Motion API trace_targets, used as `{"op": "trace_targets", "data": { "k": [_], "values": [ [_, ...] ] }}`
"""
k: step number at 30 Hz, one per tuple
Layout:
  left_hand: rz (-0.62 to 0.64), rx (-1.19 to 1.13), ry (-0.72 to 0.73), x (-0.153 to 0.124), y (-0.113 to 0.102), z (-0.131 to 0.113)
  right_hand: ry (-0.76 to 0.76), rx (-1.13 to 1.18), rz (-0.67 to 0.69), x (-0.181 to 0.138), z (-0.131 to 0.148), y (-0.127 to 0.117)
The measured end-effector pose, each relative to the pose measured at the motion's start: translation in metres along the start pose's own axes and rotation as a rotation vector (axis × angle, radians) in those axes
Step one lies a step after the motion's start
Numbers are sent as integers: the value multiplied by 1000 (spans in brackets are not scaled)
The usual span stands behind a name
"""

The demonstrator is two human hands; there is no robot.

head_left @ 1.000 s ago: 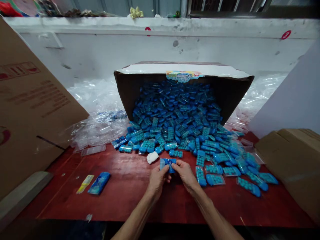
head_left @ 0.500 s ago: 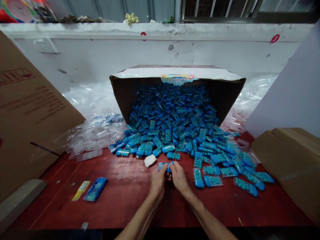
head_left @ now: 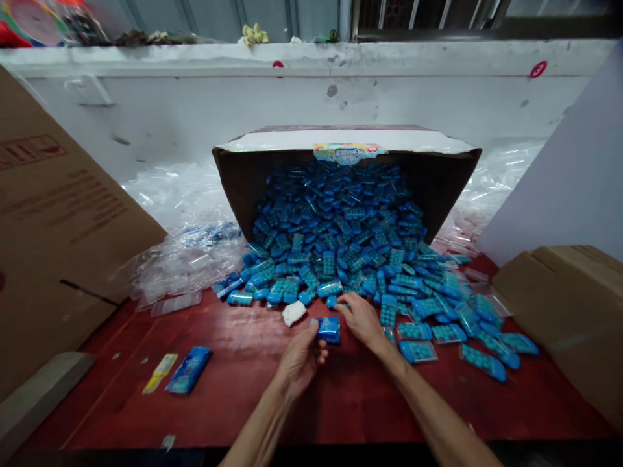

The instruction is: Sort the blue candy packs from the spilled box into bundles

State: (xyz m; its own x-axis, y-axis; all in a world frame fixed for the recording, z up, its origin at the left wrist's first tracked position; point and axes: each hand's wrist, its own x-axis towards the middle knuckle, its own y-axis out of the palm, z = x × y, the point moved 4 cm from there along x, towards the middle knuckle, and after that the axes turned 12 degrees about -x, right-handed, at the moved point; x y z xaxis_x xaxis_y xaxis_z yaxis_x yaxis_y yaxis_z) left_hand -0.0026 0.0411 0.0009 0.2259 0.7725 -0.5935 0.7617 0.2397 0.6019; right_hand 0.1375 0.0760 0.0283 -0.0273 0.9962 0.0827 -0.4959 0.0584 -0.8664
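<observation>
**Left hand on blue packet at the near edge of the pile**

Red wooden tabletop (head_left: 243,383): bare strip runs along the near side, widest open room left of centre. Hemmed in by a big brown cardboard sheet (head_left: 58,220) leaning on the left, a closed brown cardboard box (head_left: 569,305) on the right, and a white board (head_left: 569,181) standing behind that box. White concrete wall (head_left: 195,110) closes off the back.

Tipped-over brown carton (head_left: 438,181) sits mid-table, mouth facing the person, spilling a heap of small blue plastic blister packs (head_left: 341,240) down onto the table and fanning out to the right. Loose clear plastic wrappers (head_left: 185,253) are piled left of the carton, and more lie to its right. A grey block (head_left: 39,389) lies at the near left corner.

Small stuff on the open strip: flat blue sachet (head_left: 189,370) with a yellow strip (head_left: 159,373) just beside it, well left of the hands; white crumpled wad (head_left: 294,312) just left of the held piece.

Left hand (head_left: 302,360) pinches a small blue packet (head_left: 329,329) by its left edge, fingers closed on it. The packet is just off the heap's near edge, looks roughly squarish, long axis hard to call from this view. Right hand (head_left: 363,319) lies fingers spread, palm down, on packs at the heap's edge; nothing visibly gripped.
</observation>
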Motion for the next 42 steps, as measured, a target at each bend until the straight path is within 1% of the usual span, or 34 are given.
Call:
{"op": "trace_targets", "data": {
  "k": [4,7,11,15,17,20,24,26,29,30,32,37,39,42],
  "values": [
    [1,-88,-98,-5,-2,4,9,-214,68,19,-2,9],
    [-13,-111,-148,-11,-3,6,10,-304,122,22,-2,13],
    [-37,-127,-166,-17,-5,8,5,-332,179,14,-6,9],
    [-26,-145,-190,-16,-5,11,34,-268,193,11,-14,0],
    [-19,-163,-214,-16,-5,12,57,-189,185,14,-19,-5],
    [-21,-202,-230,-17,-6,13,89,-6,166,17,-24,-13],
    [-5,-247,-202,-18,-5,13,122,292,180,3,-21,-23],
    [4,-252,-182,-17,-5,13,151,549,186,-11,-13,-26],
    [13,-229,-164,-13,-5,15,230,1058,185,-30,0,-25],
    [19,-214,-156,-12,-6,16,248,1158,181,-34,3,-23],
    [40,-176,-127,-10,-7,17,265,1203,157,-37,6,-20],
    [119,-99,-27,-9,-11,16,284,1109,66,-38,2,-17],
    [124,-88,-4,-9,-13,15,279,1096,54,-39,2,-18],
    [95,-100,5,-8,-15,14,277,1098,28,-43,2,-21]
  ]
}}
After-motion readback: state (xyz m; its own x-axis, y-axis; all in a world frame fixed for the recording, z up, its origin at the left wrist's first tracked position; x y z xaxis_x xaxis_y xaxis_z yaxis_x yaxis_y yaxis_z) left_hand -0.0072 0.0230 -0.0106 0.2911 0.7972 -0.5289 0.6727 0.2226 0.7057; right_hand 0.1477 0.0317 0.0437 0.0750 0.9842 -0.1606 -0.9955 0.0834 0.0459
